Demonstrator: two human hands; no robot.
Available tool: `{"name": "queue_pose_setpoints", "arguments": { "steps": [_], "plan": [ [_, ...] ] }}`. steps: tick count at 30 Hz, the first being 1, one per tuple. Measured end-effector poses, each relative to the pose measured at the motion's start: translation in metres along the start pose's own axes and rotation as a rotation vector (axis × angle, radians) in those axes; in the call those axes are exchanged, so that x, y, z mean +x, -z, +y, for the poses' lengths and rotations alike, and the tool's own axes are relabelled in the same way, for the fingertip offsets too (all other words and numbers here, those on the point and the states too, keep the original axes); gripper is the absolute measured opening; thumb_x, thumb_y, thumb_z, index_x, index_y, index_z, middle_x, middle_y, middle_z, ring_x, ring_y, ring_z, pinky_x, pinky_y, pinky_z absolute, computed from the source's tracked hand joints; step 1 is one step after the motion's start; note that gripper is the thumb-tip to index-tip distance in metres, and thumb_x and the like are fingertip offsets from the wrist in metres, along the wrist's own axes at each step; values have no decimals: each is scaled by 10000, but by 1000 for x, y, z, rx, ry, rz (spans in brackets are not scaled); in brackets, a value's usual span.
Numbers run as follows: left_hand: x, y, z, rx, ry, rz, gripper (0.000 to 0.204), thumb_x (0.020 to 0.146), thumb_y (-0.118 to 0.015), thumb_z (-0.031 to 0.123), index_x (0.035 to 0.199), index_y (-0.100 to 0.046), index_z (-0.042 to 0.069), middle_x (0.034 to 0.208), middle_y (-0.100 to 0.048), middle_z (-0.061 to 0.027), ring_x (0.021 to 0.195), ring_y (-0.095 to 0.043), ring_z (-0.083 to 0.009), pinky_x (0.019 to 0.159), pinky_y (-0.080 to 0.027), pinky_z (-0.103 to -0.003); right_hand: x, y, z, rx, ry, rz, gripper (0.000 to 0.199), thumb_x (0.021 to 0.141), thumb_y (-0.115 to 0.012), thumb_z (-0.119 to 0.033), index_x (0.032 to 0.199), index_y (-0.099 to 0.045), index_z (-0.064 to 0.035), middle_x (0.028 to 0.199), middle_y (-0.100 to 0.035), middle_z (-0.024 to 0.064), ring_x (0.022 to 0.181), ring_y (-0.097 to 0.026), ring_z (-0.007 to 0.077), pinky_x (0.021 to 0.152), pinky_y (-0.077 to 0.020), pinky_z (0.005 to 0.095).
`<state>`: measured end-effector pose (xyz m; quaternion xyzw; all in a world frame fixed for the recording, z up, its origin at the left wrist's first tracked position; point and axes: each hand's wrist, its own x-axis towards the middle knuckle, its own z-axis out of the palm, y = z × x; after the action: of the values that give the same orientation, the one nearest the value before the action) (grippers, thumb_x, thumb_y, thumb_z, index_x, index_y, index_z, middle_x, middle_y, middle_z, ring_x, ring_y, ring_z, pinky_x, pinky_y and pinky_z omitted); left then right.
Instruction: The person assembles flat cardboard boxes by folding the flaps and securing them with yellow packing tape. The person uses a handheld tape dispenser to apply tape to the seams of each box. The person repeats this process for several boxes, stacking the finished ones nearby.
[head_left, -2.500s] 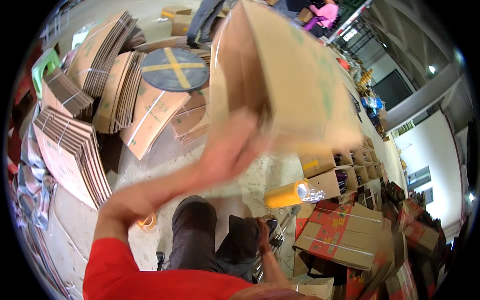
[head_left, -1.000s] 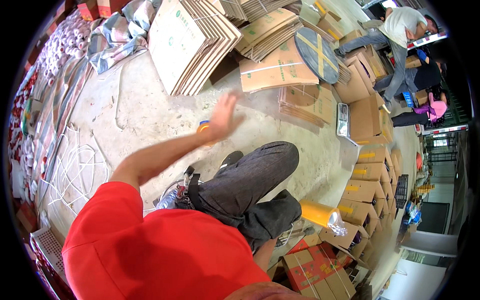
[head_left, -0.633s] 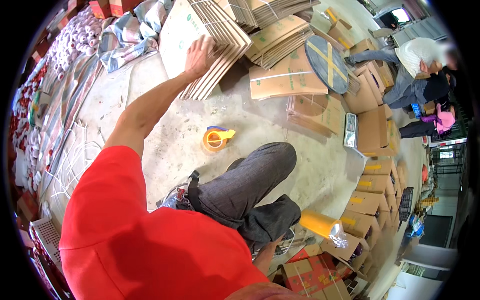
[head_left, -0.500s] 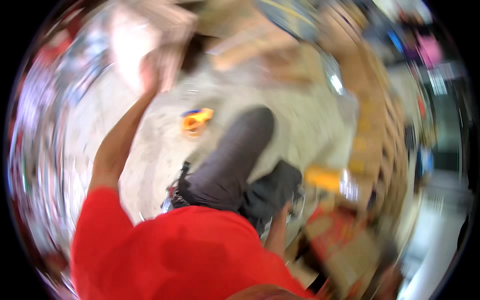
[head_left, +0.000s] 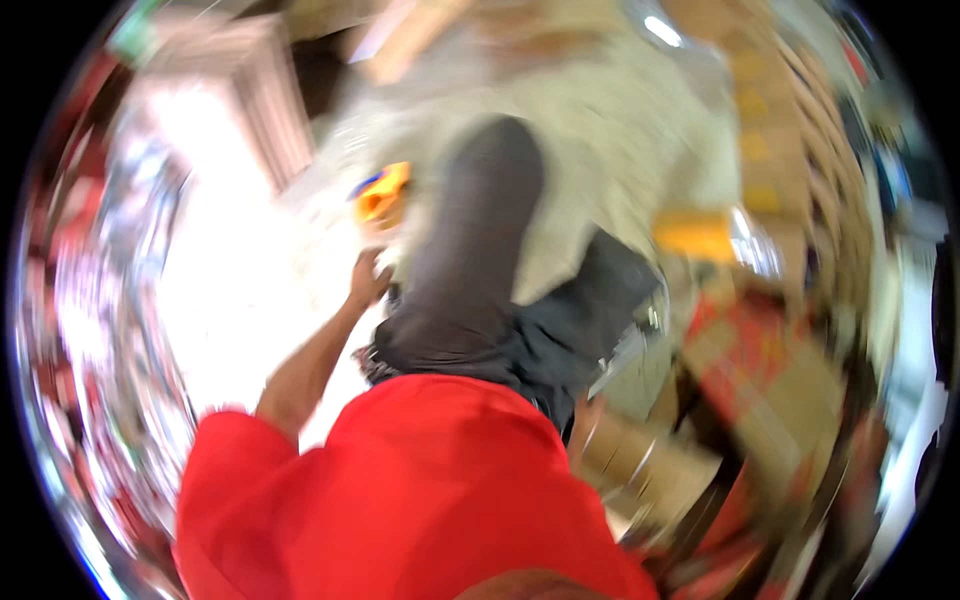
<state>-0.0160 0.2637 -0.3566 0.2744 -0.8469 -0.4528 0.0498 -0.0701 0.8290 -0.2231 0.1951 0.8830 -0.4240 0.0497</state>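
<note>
My left hand [head_left: 370, 278] hangs low over the floor beside my left leg. Its fingers look apart and nothing shows in them. Just beyond the fingertips lies an orange and blue tool [head_left: 382, 198], shaped like a tape dispenser, apart from the hand. Down at my right side, my right hand [head_left: 588, 412] is small and blurred. It is next to a brown cardboard piece [head_left: 645, 468]; whether it grips it cannot be made out. My knee in dark trousers [head_left: 480, 230] rises between the two hands.
A stack of flat cardboard [head_left: 270, 110] stands at the far left. Along the right runs a row of folded cardboard [head_left: 780, 130]. A yellow roll with a shiny end [head_left: 690, 236] lies before a red-printed carton [head_left: 770, 380]. Blurred goods line the left edge.
My left hand has left the cardboard stack and come down and nearer, close to the orange tool. The view has shifted, and more cardboard shows beside my right hand.
</note>
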Motion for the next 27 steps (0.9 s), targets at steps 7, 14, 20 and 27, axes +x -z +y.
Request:
{"name": "queue_pose_setpoints", "arguments": {
  "steps": [7, 14, 20, 27],
  "plan": [
    [56, 183, -25, 207, 541, 807, 807, 821, -787, 272, 1478, -393, 20, 1394, -511, -257, 1277, -506, -414, 1089, -423, -509, 93, 14, -19, -469, 222, -183, 322, 932, -661, -303, 1056, -713, -10, 899, -705, 111, 786, -661, 311, 713, -519, 408],
    [102, 307, 41, 524, 308, 1014, 1047, 818, -817, 353, 1627, -214, 72, 1638, -296, -214, 1502, -274, -430, 1210, -257, -573, 120, -3, -33, -421, 169, -267, 299, 942, -620, -271, 1054, -698, -5, 922, -699, 111, 806, -644, 312, 723, -509, 410],
    [178, 453, 80, 793, -122, 1085, 714, 989, -599, 514, 1517, -432, 64, 1537, -461, -232, 1441, -401, -406, 1169, -329, -580, 134, -32, -58, -426, 153, -348, 282, 950, -584, -243, 1053, -684, -1, 942, -694, 111, 824, -629, 313, 732, -500, 412],
    [262, 516, 27, 635, 313, 781, 592, 968, -561, 489, 1363, -602, 49, 1422, -569, -238, 1363, -472, -450, 1123, -411, -531, 107, -42, -54, -490, 368, -431, 230, 949, -574, -210, 985, -672, -5, 870, -695, 164, 831, -652, 365, 726, -507, 445]
  ]
}}
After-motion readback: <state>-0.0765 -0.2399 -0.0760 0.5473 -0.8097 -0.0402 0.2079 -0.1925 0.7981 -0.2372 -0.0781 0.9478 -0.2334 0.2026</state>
